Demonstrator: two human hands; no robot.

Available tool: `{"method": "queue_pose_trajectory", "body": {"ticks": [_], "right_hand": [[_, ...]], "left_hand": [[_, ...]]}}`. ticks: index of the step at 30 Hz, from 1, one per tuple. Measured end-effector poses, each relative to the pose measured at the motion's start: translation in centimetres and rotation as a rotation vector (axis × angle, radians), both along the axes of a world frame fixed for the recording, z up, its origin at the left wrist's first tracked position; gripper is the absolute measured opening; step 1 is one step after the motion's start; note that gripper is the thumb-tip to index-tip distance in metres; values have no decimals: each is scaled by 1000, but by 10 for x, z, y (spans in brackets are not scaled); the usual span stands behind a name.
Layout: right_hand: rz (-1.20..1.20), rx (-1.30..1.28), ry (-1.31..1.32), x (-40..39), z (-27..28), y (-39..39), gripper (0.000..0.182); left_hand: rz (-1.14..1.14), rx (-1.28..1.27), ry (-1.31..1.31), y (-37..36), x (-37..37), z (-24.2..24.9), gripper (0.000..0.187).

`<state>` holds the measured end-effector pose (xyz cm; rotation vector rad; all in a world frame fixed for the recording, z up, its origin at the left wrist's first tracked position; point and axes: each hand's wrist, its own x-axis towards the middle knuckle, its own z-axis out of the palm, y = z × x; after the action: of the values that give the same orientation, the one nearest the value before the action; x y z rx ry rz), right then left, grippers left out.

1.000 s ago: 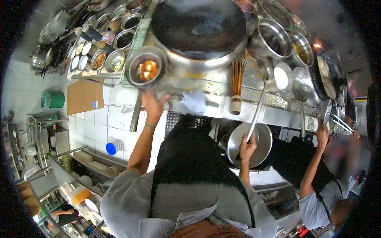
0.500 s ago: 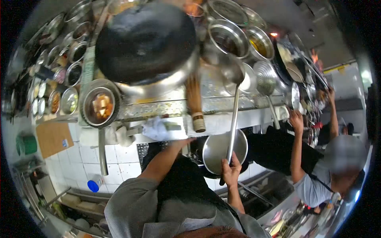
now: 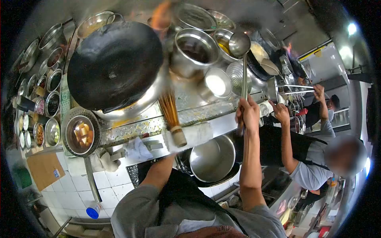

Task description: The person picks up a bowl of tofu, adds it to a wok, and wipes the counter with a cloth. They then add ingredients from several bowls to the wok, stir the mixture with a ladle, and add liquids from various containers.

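My right hand is closed around the long handle of a steel ladle. The ladle's bowl is lifted over the steel pots at the back of the stove. My left forearm reaches toward the counter edge beside a large empty steel bowl. The left hand itself is hidden under that edge. A big black wok sits on the burner to the upper left. A bamboo brush lies on the counter between the wok and my right hand.
A strainer with pale cubes and rows of seasoning tins stand on the left. A pot of dark liquid, a white bowl and a skimmer crowd the stove. A co-worker stands close on my right. Flame rises behind the wok.
My right hand has risen from over the steel bowl to the counter, lifting the ladle toward the back pots. My left hand has dropped from the strainer to the counter edge.
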<state>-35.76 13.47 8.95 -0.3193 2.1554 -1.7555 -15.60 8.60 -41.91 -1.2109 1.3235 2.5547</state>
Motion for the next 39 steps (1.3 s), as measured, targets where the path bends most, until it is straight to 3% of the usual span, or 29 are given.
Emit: {"method": "queue_pose_trajectory", "body": {"ticks": [5,9,13,15,17,20,22,25,28,30,31,32,33,36,39], "right_hand": [[38,87,-6,-72,-29,-20,15],[71,30,-92,-93,-27,-24,13],[42,-91,-229,-103,-24,-16,16],[-58,-131,-194,-97,-22,-12,15],[27,-168,-236,-120,-38,9,15],[65,-302,-396,-126,-37,20,19],[102,-377,-395,-108,-21,23,21],[117,-475,-324,-30,17,13,21],[101,-500,-285,37,38,2,22],[275,-675,-476,67,39,4,22],[362,-762,-574,80,39,6,25],[243,-843,-621,89,32,7,40],[484,-987,-764,100,26,4,49],[366,-1034,-946,148,23,-22,49],[447,-857,-1020,167,9,-61,50]], "left_hand": [[-14,152,77,1,11,8,30],[-42,310,160,4,81,27,29],[-64,343,-84,-13,180,68,35],[-133,192,-151,-15,224,94,40],[-364,-430,5,-14,258,124,30],[-302,-595,3,-22,246,259,27],[-367,-692,132,-40,230,302,24],[-217,-741,92,-62,209,358,20],[-45,-1122,181,-98,197,420,15],[-16,-1359,282,-126,195,450,13],[12,-1364,332,-136,197,460,13],[41,-1370,382,-145,200,469,13],[70,-1377,432,-151,204,476,13],[-1,-1156,510,-159,228,489,13],[-81,-980,525,-160,252,482,12]]}}
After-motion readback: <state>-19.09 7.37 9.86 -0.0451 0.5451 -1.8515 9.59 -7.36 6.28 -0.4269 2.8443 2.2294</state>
